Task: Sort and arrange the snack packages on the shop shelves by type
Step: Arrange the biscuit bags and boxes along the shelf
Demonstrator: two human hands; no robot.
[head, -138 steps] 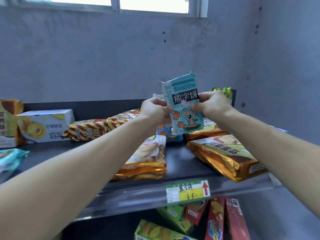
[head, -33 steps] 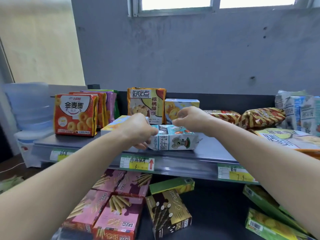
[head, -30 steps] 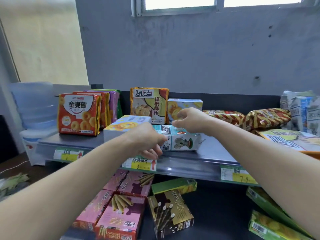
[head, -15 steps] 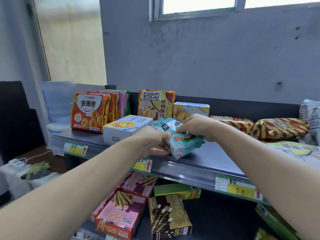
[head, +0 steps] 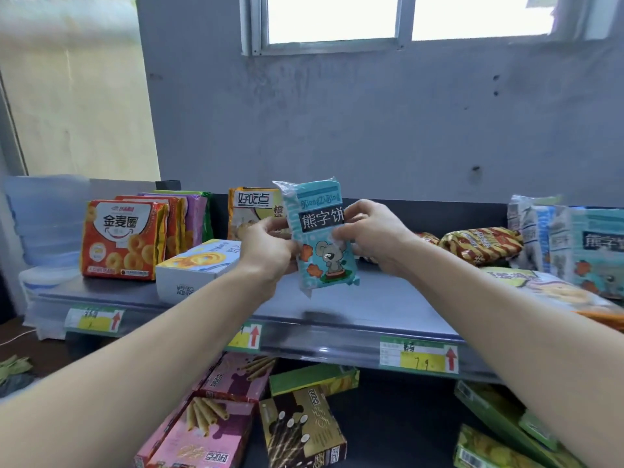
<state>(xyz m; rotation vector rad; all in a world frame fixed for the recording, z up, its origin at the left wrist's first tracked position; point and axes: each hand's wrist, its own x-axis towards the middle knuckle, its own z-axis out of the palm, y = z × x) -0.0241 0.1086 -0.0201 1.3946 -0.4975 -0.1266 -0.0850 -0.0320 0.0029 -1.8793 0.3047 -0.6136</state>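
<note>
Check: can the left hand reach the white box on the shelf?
Likely yes, once freed: the left hand holds the teal pack, but the white box lies close beside it, unblocked.

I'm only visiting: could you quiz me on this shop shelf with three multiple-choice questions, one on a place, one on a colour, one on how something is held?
1. Where do the matching packs of the held bear pack stand?
A) lower shelf
B) top shelf, far right
C) beside the orange packs

2. The held bear pack's main colour?
A) red
B) purple
C) light blue

3. How is it held?
A) lying flat, untouched
B) upright, in left hand and right hand
C) in one hand only

Key: B, same bear design at the right end; C, light blue wrapper; B, both hands grip its sides.
</note>
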